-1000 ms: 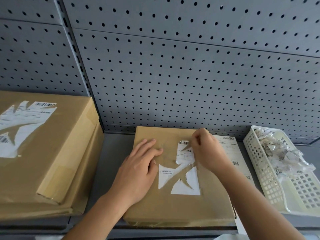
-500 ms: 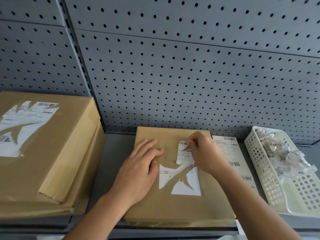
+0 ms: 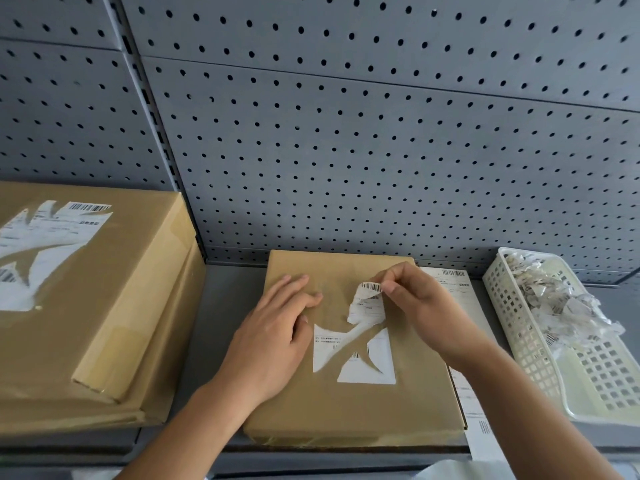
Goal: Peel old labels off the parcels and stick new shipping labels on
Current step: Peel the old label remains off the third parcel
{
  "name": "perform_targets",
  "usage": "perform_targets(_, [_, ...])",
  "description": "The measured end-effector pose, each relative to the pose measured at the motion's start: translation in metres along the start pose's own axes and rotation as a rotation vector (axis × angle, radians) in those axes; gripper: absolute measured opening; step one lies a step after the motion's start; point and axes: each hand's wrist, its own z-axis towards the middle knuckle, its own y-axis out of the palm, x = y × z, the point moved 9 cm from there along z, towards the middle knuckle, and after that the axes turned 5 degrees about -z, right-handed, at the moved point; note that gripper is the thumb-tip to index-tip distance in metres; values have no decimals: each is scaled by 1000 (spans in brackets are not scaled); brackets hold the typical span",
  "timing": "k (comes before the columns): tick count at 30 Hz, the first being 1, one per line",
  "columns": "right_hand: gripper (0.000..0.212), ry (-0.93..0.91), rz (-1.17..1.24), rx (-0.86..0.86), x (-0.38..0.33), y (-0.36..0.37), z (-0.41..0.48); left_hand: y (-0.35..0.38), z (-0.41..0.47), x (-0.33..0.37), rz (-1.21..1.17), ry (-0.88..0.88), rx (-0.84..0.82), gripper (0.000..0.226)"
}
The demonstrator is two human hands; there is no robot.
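A flat brown parcel point(image 3: 349, 407) lies on the grey shelf in front of me. Its old white label point(image 3: 356, 358) is torn into pieces, with a brown X-shaped gap through it. My left hand point(image 3: 273, 344) presses flat on the parcel's left half, fingers straight. My right hand point(image 3: 422, 306) pinches the top corner of the upper label scrap point(image 3: 367, 306) and holds it curled up off the parcel. A strip of new shipping labels point(image 3: 453, 285) lies under the parcel's right edge, partly hidden by my right forearm.
A larger brown box point(image 3: 104, 306) with a torn label point(image 3: 38, 247) stands on the left. A white mesh basket point(image 3: 519, 341) holding several peeled label scraps sits on the right. Grey pegboard point(image 3: 346, 150) closes the back of the shelf.
My right hand has lifted the upper label scrap's top edge, which now curls up from the parcel. My left hand has stayed pressed in place.
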Motion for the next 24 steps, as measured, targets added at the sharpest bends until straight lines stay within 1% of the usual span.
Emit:
perform_targets(7, [12, 4, 470, -17, -4, 0, -14, 0, 1, 0, 0, -1, 4, 37])
perform_targets(9, [12, 14, 557, 23, -4, -5, -16, 0, 0, -1, 0, -4, 1, 38])
perform_targets(11, [12, 2, 574, 93, -3, -16, -16, 0, 0, 0, 3, -4, -3, 38])
perform_targets(13, [11, -13, 513, 159, -3, -27, -16, 1, 0, 0, 2, -9, -3, 38])
perform_targets(15, [4, 6, 382, 191, 0, -30, -16, 0, 0, 0, 9, -14, -5, 37])
perform_targets(16, [9, 14, 303, 194, 1, -29, -16, 0, -1, 0, 12, -15, -6, 38])
perform_targets(19, [28, 2, -2, 163, 1, -20, -15, 1, 0, 0, 11, -16, -12, 38])
perform_targets(20, [29, -14, -114, 151, -1, -15, -16, 1, 0, 0, 13, -15, -13, 38])
perform_targets(22, [17, -92, -296, 131, -10, -4, -19, 1, 0, 0, 15, -10, -12, 39])
perform_targets(23, [19, -136, -382, 110, -16, 3, -20, 1, 0, 0, 15, -7, -12, 39])
perform_targets(24, [28, -172, -456, 78, -19, 11, -21, 2, 0, 0, 13, -6, -12, 39])
